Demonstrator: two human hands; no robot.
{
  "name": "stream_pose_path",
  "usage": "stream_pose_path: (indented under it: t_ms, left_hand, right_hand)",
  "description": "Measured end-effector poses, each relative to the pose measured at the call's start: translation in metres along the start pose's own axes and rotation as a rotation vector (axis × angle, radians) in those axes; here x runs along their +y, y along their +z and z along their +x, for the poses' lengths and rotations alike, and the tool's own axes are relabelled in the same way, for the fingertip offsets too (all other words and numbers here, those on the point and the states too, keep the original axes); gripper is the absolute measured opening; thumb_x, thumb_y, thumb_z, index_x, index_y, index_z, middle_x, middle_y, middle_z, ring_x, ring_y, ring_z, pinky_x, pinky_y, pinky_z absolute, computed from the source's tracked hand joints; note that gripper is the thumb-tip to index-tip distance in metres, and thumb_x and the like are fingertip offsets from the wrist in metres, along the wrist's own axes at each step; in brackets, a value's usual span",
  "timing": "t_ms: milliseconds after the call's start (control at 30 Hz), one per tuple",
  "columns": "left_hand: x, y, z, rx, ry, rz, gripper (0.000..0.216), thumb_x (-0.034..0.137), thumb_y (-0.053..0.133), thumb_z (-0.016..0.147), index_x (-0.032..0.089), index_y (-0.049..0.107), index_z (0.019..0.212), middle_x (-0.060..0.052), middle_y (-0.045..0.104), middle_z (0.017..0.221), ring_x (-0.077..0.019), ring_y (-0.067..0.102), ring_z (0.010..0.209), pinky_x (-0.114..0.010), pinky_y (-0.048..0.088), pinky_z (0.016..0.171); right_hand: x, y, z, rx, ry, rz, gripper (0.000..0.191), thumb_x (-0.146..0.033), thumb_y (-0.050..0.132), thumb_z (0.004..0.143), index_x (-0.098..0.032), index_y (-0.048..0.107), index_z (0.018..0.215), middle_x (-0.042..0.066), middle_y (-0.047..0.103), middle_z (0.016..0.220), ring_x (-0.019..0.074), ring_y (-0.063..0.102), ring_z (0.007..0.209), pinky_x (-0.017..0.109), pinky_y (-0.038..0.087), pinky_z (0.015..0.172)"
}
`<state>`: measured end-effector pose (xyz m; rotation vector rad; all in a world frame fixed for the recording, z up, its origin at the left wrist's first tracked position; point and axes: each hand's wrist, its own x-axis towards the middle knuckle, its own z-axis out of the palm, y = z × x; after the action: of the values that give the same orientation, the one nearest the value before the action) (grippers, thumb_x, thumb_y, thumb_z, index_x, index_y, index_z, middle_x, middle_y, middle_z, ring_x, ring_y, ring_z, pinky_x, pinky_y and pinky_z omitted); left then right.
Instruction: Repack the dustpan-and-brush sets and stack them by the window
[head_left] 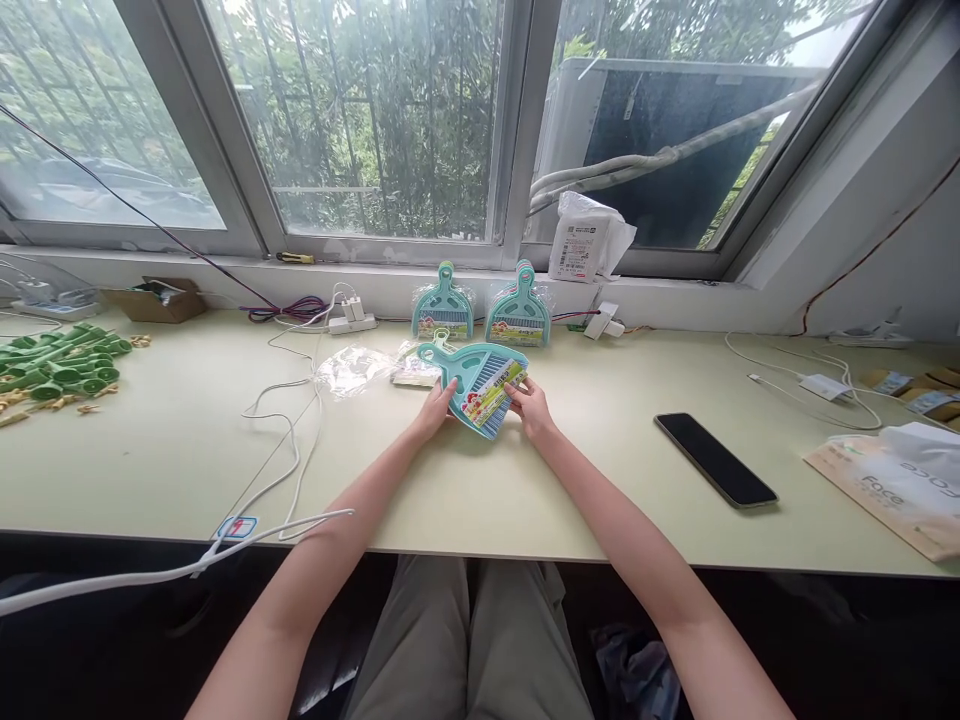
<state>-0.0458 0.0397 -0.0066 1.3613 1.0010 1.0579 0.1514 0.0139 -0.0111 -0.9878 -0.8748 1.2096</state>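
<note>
A mint-green dustpan (pixel 469 368) with a blue-bristled brush nested in it is held tilted above the table, its handle toward the upper left. A colourful printed label (pixel 491 394) lies across the bristles. My left hand (pixel 436 408) grips the pan's left edge, thumb on top. My right hand (pixel 532 408) pinches the right side by the label's end. Behind it, a flat packet with printed cards (pixel 414 366) is partly hidden by the pan. Crumpled clear plastic film (pixel 349 371) lies to the left.
Two stacks of similar dustpan sets, a left stack (pixel 443 303) and a right stack (pixel 519 305), stand by the window wall. A phone (pixel 716 460) and a tissue pack (pixel 892 490) lie right. White cables (pixel 289 455) and green plastic parts (pixel 67 365) are left.
</note>
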Motion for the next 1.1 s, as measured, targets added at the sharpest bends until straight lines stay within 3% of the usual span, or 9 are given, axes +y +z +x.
stream_pose_path:
  t_ms: [233,367,433,500,633,733,900,1000,1100]
  left_hand:
    - [0.0,-0.012,0.002,0.13,0.003,0.033,0.041,0.046,0.047,0.089,0.016,0.055,0.115,-0.004,0.064,0.076,-0.0181,0.061,0.066,-0.029,0.049,0.061]
    - [0.003,-0.016,0.002,0.16,0.015,0.022,0.041,0.049,0.047,0.087,0.016,0.059,0.108,-0.005,0.065,0.077,-0.0207,0.064,0.078,-0.03,0.049,0.07]
    - [0.004,-0.015,0.0,0.14,0.013,0.029,0.044,0.052,0.048,0.085,0.016,0.06,0.106,-0.006,0.067,0.086,-0.0223,0.064,0.085,-0.031,0.049,0.074]
    - [0.005,-0.013,-0.002,0.103,0.027,0.029,0.047,0.055,0.05,0.083,0.016,0.061,0.105,-0.008,0.068,0.096,-0.0239,0.063,0.092,-0.033,0.049,0.079]
    - [0.004,-0.009,-0.003,0.022,0.056,0.013,0.052,0.06,0.053,0.078,0.014,0.063,0.1,-0.011,0.069,0.102,-0.0268,0.061,0.102,-0.036,0.045,0.09]
    - [0.0,-0.007,0.0,-0.041,0.056,-0.003,0.056,0.065,0.055,0.075,0.014,0.066,0.096,-0.011,0.07,0.101,-0.0277,0.061,0.102,-0.038,0.044,0.093]
    - [-0.006,-0.006,0.003,-0.093,0.043,-0.002,0.064,0.071,0.056,0.07,0.013,0.067,0.095,-0.013,0.071,0.1,-0.0285,0.063,0.099,-0.039,0.046,0.09]
    - [-0.005,-0.005,0.0,-0.118,0.034,0.024,0.063,0.07,0.054,0.072,0.013,0.068,0.095,-0.012,0.071,0.102,-0.0281,0.063,0.099,-0.039,0.045,0.091]
    - [-0.003,-0.002,-0.004,-0.139,0.016,0.045,0.062,0.069,0.051,0.076,0.013,0.067,0.098,-0.012,0.07,0.106,-0.0273,0.062,0.099,-0.039,0.045,0.092]
  right_hand:
    - [-0.005,-0.009,0.007,-0.138,0.259,-0.202,0.021,-0.033,0.061,0.087,-0.013,0.063,0.093,0.011,0.074,0.086,0.019,0.071,0.062,0.029,0.058,0.055]
    - [-0.02,-0.029,0.014,-0.161,0.349,-0.335,0.026,-0.035,0.062,0.086,-0.01,0.065,0.084,0.015,0.074,0.082,0.0154,0.065,0.046,0.02,0.043,0.035]
    - [-0.028,-0.045,0.019,-0.069,0.339,-0.329,0.024,-0.034,0.061,0.087,-0.01,0.064,0.085,0.013,0.074,0.076,0.0113,0.059,0.04,0.017,0.039,0.034]
    - [-0.035,-0.062,0.025,0.113,0.278,-0.226,0.02,-0.032,0.057,0.09,-0.012,0.062,0.089,0.01,0.073,0.073,0.0093,0.058,0.041,0.016,0.042,0.038]
    - [-0.042,-0.096,0.034,0.505,0.087,0.08,0.029,-0.03,0.028,0.099,-0.018,0.054,0.099,0.008,0.073,0.087,0.0089,0.067,0.06,0.017,0.051,0.053]
    - [-0.042,-0.109,0.035,0.59,0.057,0.131,0.036,-0.036,0.02,0.099,-0.02,0.052,0.104,0.009,0.071,0.095,0.0113,0.069,0.068,0.021,0.053,0.057]
    - [-0.036,-0.079,0.028,0.547,0.046,-0.057,0.027,-0.037,0.038,0.09,-0.02,0.059,0.092,0.005,0.07,0.086,0.0104,0.063,0.056,0.021,0.047,0.051]
    - [-0.029,-0.038,0.012,0.349,-0.154,-0.43,0.032,-0.038,0.037,0.09,-0.019,0.063,0.087,0.003,0.068,0.081,0.0102,0.057,0.052,0.023,0.044,0.053]
    - [-0.018,0.0,-0.011,0.029,-0.411,-0.994,0.034,-0.038,0.037,0.094,-0.022,0.066,0.085,0.003,0.069,0.087,0.0133,0.062,0.067,0.025,0.044,0.066]
